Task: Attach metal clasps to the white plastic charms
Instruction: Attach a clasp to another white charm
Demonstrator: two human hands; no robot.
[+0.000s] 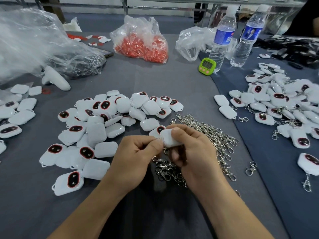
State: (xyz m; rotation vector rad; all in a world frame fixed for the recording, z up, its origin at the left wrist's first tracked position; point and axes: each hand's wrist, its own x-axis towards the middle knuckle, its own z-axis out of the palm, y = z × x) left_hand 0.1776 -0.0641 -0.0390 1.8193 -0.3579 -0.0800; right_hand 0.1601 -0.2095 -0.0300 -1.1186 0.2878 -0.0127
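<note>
The right hand [191, 149] is gripping 1 white charm [170, 138] between the thumb and curled fingers, holding it raised above the table with its plain back facing up. The left hand [136, 157] is pinching a small metal clasp ring [159, 138] between thumb and forefinger, with the other fingers curled in, and is holding the ring against the charm's left corner. Whether the ring is passing through the charm's loop cannot be told. Directly under and beyond the right hand, a loose heap of metal clasps [212, 135] is lying on the grey table cloth [172, 80], trailing off to the far side of the wrist. To the left of the left hand and ahead of it, a pile of white charms [107, 118] is lying, some showing dark oval faces with red rims, others lying face down. Well to the right of the right hand, a second pile of charms with clasps attached [279, 104] is sitting on a darker cloth. Far ahead of both hands, a green timer [207, 65] is standing just beside 2 water bottles [222, 40], and a clear bag of red pieces [143, 44] is sitting farther left.
</note>
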